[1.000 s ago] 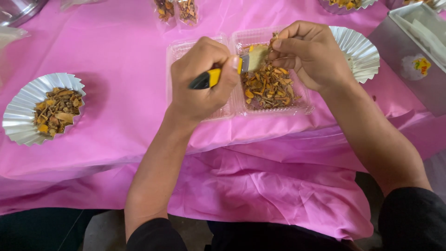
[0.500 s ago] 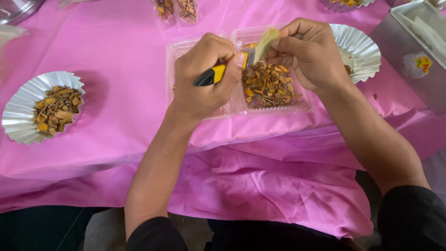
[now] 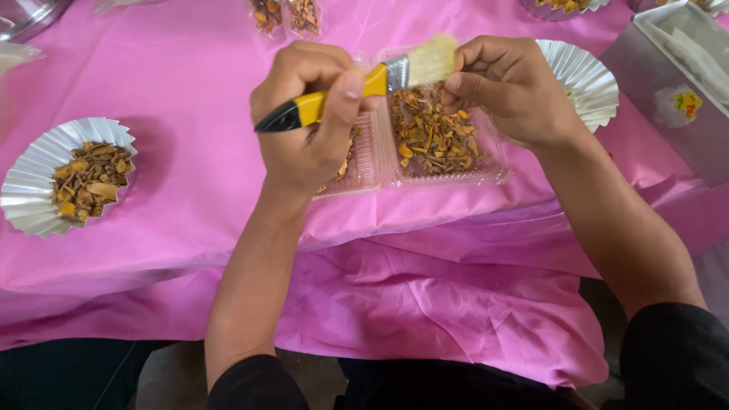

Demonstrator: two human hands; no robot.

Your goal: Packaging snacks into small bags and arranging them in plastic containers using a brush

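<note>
Compared with the earlier frames, the small flat paintbrush with a yellow and black handle (image 3: 357, 85) is now lying nearly level across the upper middle of the frame, its pale bristles raised clear of the food and pointing right, where half a second ago the bristles were tilting up over the tray and, before that, were resting low against the contents. The left hand (image 3: 307, 114) is wrapping closed around the handle, thumb pressing on the yellow part, and has lifted slightly higher over the clear plastic hinged clamshell tray (image 3: 486, 176), which is sitting open on the pink plastic tablecloth (image 3: 190, 205) at upper centre. The right hand (image 3: 509, 91) is curling narrowly, fingertips pinching at the end of the bristles, held just above the right half of the tray. That half is holding a heap of dried orange-brown shredded pieces (image 3: 433, 133); the left half is lying mostly hidden under the left hand. A silver fluted foil cup filled with the same dried mix (image 3: 68, 175) is sitting at the left edge of the frame, and an empty silver fluted foil cup (image 3: 588, 76) is lying behind the right hand, at the upper right.
</note>
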